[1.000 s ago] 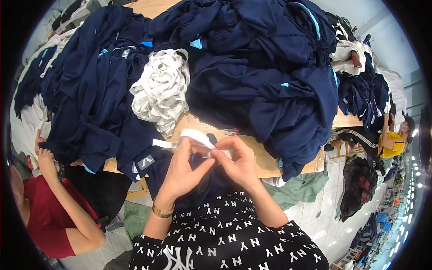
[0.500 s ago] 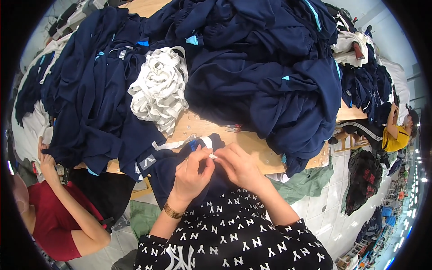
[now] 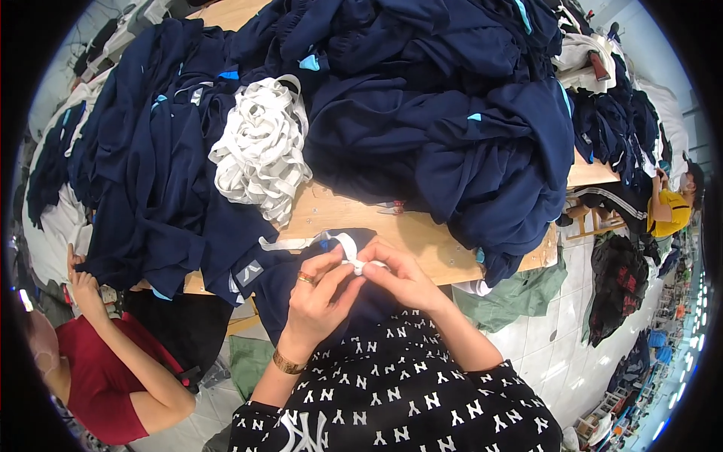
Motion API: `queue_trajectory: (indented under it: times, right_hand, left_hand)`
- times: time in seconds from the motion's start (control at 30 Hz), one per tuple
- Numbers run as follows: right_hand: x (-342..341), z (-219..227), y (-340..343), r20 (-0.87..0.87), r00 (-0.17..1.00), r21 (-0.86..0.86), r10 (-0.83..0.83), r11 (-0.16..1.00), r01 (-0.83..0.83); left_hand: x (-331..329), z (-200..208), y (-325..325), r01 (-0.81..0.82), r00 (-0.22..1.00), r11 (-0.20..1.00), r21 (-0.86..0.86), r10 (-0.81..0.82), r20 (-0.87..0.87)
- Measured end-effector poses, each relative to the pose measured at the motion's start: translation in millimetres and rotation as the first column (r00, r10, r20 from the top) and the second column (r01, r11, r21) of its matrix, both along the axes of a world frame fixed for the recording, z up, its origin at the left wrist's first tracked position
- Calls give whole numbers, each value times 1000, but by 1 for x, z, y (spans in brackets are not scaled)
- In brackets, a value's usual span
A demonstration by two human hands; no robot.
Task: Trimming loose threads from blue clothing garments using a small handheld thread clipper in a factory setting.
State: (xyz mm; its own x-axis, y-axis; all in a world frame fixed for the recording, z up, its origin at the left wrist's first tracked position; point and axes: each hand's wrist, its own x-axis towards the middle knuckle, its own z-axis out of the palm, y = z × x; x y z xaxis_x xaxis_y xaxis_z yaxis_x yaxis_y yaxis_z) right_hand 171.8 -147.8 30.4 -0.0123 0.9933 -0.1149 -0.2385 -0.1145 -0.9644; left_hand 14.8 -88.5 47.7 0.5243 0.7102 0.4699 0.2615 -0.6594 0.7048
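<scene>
Fingertips together in front of me, my left hand (image 3: 315, 300) and my right hand (image 3: 408, 280) both pinch one white flat band (image 3: 290, 242). A small bunched or knotted bit of it shows between them; the exact fold is hidden by my fingers. From there the band loops up over my left fingers, and its other end trails left across a navy garment (image 3: 273, 275). That garment lies at the table edge and hangs down under my hands, with a blue patch showing on it. Just beyond lies a big tangled heap of white band (image 3: 262, 151).
Navy garments (image 3: 437, 143) are piled high at the back and right, with more (image 3: 143, 173) at the left. Small red-handled scissors (image 3: 393, 206) lie on the wooden table (image 3: 331, 207). A co-worker in a red top (image 3: 105, 377) handles fabric at left; another in yellow (image 3: 666, 218) sits far right.
My fingers have shifted their pinch, and more white band now shows looping down into it. A longer white bit sticks out by my right fingers. The whole view has shifted slightly.
</scene>
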Motion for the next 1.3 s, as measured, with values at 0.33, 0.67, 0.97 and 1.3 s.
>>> queue_trajectory:
  times: [0.33,0.67,0.97,1.3]
  right_hand:
    - [20,6,-1,398,898,222,-187,970,104]
    - [2,-17,1,192,972,51,-135,991,127]
    - [-6,-17,0,136,975,155,-177,976,155]
    - [-7,-17,2,199,954,153,-224,969,196]
  left_hand:
    - [-17,3,0,97,994,994,-58,-99,-37]
    - [-20,7,0,30,992,989,-145,-47,-121]
    - [-17,2,-5,90,992,922,-375,-115,-44]
    - [-17,-7,-9,41,986,972,-231,-76,-146]
